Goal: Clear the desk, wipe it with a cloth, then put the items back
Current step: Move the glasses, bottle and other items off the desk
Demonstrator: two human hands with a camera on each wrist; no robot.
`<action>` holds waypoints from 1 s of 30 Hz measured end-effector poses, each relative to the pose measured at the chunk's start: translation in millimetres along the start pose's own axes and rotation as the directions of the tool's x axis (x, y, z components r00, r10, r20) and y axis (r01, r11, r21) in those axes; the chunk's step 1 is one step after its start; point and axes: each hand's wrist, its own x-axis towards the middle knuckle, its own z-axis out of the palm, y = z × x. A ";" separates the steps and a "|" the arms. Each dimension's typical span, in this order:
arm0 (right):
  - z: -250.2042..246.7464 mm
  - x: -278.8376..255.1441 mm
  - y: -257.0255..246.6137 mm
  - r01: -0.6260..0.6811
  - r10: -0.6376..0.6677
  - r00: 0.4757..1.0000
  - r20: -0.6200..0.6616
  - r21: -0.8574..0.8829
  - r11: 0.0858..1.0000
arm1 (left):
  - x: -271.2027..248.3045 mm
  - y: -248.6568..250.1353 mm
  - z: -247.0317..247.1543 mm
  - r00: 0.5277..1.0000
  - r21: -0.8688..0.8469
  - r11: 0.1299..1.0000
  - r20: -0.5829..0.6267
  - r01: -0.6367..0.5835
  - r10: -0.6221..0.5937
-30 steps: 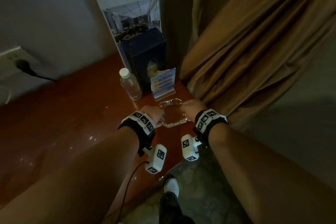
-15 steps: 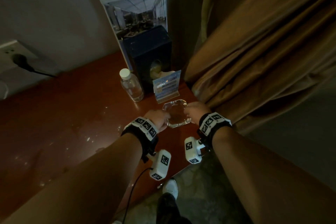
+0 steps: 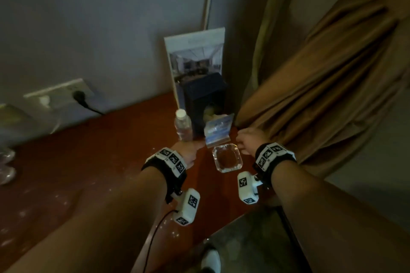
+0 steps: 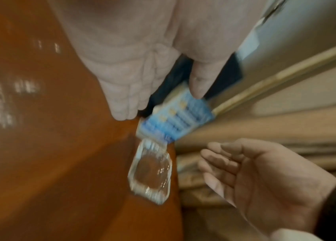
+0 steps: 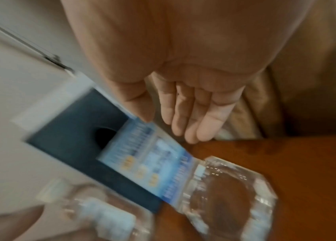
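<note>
A clear glass ashtray (image 3: 227, 157) (image 4: 150, 172) (image 5: 224, 187) sits on the red-brown desk (image 3: 88, 162) near its right front corner, with nothing touching it. My left hand (image 3: 188, 150) hovers just left of it, fingers (image 4: 125, 101) straight and empty. My right hand (image 3: 246, 142) (image 4: 255, 171) is to its right by the curtain, fingers (image 5: 193, 120) relaxed and empty. Both hands flank a small blue sign card (image 3: 218, 132) (image 4: 175, 124) (image 5: 148, 159) standing behind the ashtray. No cloth is in view.
A water bottle (image 3: 183, 126), a dark tissue box (image 3: 205, 99) and a tall picture board (image 3: 195, 55) stand behind the card against the wall. A brown curtain (image 3: 321, 95) hangs at the desk's right edge. A plugged wall socket (image 3: 75, 93) is at the left.
Both hands held the ashtray before; now it rests on the desk and they have let go, spreading apart and moving forward toward the blue card.
</note>
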 end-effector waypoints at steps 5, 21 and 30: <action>27.6 -57.5 -85.9 0.148 -0.148 0.989 -0.009 0.062 0.987 | -74.3 29.9 -85.9 0.979 -0.047 0.980 -0.064 -0.195 0.191; 321.8 -265.5 -277.1 0.534 -0.520 0.777 0.354 0.067 0.843 | -323.0 -73.5 -473.2 0.744 -0.150 0.882 -0.610 -0.447 0.273; 427.8 -291.8 -286.1 0.555 -0.482 0.738 0.473 -0.019 0.831 | -325.2 -133.7 -550.3 0.731 -0.293 0.854 -0.669 -0.429 0.138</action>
